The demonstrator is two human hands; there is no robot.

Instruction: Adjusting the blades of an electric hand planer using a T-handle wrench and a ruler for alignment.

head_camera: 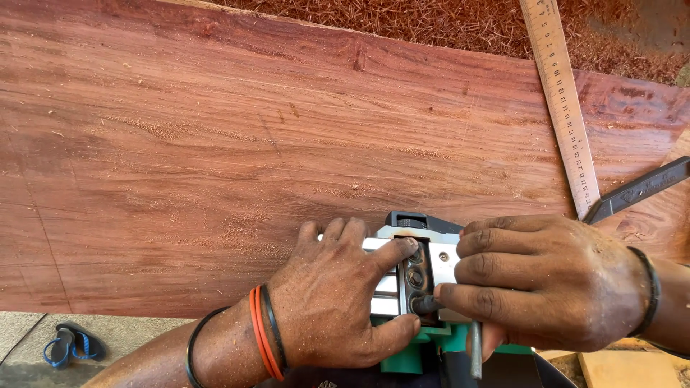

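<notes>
An electric hand planer [417,287] with a green body lies upside down, its silver sole plate and dark cutter drum facing up, at the near edge of a wide reddish wooden plank [251,144]. My left hand [334,298] grips the planer's left side, with the index finger stretched across the sole plate to the drum. Over the right side, my right hand [546,284] pinches a small metal wrench [474,348] whose end sits at the drum's bolts. Both wrists wear bands.
A long metal ruler [564,100] of a square lies across the plank's right end, its dark handle [636,190] pointing right. Red wood shavings [431,21] cover the ground beyond the plank. A blue sandal [68,345] lies on the floor at lower left.
</notes>
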